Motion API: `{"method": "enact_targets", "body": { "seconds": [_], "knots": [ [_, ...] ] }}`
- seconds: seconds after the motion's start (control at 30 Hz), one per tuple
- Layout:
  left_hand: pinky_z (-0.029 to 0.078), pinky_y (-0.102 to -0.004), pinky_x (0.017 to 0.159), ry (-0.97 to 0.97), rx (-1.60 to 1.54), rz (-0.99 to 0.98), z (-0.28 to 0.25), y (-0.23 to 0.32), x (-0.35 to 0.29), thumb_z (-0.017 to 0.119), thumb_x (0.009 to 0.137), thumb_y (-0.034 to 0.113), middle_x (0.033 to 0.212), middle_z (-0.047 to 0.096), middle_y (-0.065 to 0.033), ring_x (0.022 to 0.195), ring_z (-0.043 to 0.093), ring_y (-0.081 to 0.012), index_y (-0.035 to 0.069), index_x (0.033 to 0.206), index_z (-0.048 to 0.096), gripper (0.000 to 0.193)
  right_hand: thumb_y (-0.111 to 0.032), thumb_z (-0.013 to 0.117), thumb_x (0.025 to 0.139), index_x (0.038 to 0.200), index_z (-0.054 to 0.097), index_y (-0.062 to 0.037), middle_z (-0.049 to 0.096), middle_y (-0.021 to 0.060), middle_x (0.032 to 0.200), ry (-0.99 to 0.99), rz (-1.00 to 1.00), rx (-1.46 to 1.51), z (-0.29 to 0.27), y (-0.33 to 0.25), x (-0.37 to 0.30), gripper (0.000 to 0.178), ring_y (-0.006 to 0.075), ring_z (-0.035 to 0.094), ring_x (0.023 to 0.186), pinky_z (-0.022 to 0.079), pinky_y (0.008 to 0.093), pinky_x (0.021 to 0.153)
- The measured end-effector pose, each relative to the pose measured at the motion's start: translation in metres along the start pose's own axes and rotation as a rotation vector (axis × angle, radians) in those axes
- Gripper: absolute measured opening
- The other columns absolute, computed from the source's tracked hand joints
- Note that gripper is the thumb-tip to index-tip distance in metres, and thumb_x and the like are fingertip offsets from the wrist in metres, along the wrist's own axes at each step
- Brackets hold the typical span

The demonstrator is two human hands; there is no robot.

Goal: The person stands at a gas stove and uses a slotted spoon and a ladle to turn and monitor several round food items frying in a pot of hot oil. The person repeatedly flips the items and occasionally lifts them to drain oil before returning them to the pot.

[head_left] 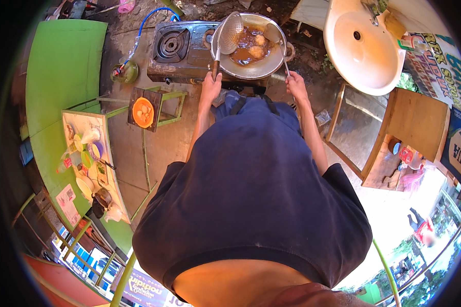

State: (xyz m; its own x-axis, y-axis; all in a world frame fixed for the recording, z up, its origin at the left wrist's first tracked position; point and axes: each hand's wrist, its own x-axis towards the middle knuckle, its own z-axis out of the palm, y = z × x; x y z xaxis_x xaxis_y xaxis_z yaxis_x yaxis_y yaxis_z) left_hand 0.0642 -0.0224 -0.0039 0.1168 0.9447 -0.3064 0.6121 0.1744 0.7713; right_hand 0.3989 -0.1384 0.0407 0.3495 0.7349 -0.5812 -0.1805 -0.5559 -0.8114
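A wide metal wok [243,71] of brown oil sits on the right side of the gas stove [194,46]. Two golden lumps of fried food [256,51] float in the oil. My left hand [210,88] is closed round the handle of a perforated skimmer [231,31], whose round head rests over the wok's left side. In my right hand [296,86] is the thin handle of a ladle [273,33]; its bowl lies over the wok's right side, beside the upper lump.
An orange bowl [136,115] with pale lumps stands on a small stool at left. Beyond it is a cluttered table [112,176]. A green gas cylinder [125,72] is left of the stove. A sink [338,51] and a wooden table [412,120] stand at right.
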Motion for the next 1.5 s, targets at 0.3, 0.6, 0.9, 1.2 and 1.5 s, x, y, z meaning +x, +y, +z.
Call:
{"method": "enact_targets", "body": {
  "seconds": [0.3,0.6,0.9,1.2,1.5],
  "knots": [
    [0.047,-0.0343,0.059,-0.097,-0.362,-0.206,-0.03,0.067,-0.024,0.06,0.098,0.033,0.07,0.059,-0.0051,0.062,0.058,-0.0169,-0.001,0.103,0.058,0.035,-0.008,0.044,0.1,0.127,0.054,-0.0036,0.051,-0.001,0.078,0.019,0.053,0.044,-0.005,-0.001,-0.008,0.03,0.0037,0.039,0.051,0.033,0.0221,0.044],
    [0.05,-0.0412,0.073,-0.005,-0.072,-0.161,-0.013,0.012,-0.034,0.061,0.097,0.036,0.079,0.066,-0.0156,0.074,0.065,-0.0274,-0.002,0.107,0.058,0.04,-0.01,0.045,0.1,0.13,0.053,-0.0017,0.051,-0.0017,0.079,0.03,0.004,-0.104,0.003,0.0,-0.011,0.032,0.0035,0.04,0.054,0.035,0.0211,0.047],
    [0.048,-0.0358,0.055,-0.143,-0.362,-0.302,-0.014,0.046,-0.045,0.059,0.099,0.035,0.077,0.065,-0.0092,0.061,0.06,-0.0176,0.001,0.106,0.057,0.035,-0.01,0.045,0.101,0.127,0.053,-0.003,0.051,-0.0015,0.077,-0.057,0.02,0.069,0.016,0.01,-0.015,0.029,0.0045,0.04,0.053,0.032,0.0224,0.045],
    [0.051,-0.042,0.077,-0.001,-0.073,-0.16,-0.002,0.023,-0.034,0.062,0.096,0.035,0.086,0.067,-0.0187,0.081,0.066,-0.0296,-0.004,0.109,0.058,0.041,-0.012,0.045,0.1,0.128,0.054,-0.0016,0.054,-0.0011,0.078,-0.074,0.085,0.033,0.013,0.017,0.004,0.031,0.0063,0.046,0.055,0.04,0.0238,0.047],
    [0.049,-0.0469,0.084,0.089,-0.104,-0.086,-0.008,0.051,-0.052,0.06,0.096,0.037,0.095,0.067,-0.0268,0.092,0.066,-0.0409,-0.005,0.112,0.056,0.045,-0.011,0.045,0.102,0.129,0.053,-0.0012,0.052,-0.0001,0.078,-0.087,0.036,0.158,0.015,0.005,0.002,0.03,0.0055,0.043,0.054,0.037,0.0235,0.046]
  ]
}}
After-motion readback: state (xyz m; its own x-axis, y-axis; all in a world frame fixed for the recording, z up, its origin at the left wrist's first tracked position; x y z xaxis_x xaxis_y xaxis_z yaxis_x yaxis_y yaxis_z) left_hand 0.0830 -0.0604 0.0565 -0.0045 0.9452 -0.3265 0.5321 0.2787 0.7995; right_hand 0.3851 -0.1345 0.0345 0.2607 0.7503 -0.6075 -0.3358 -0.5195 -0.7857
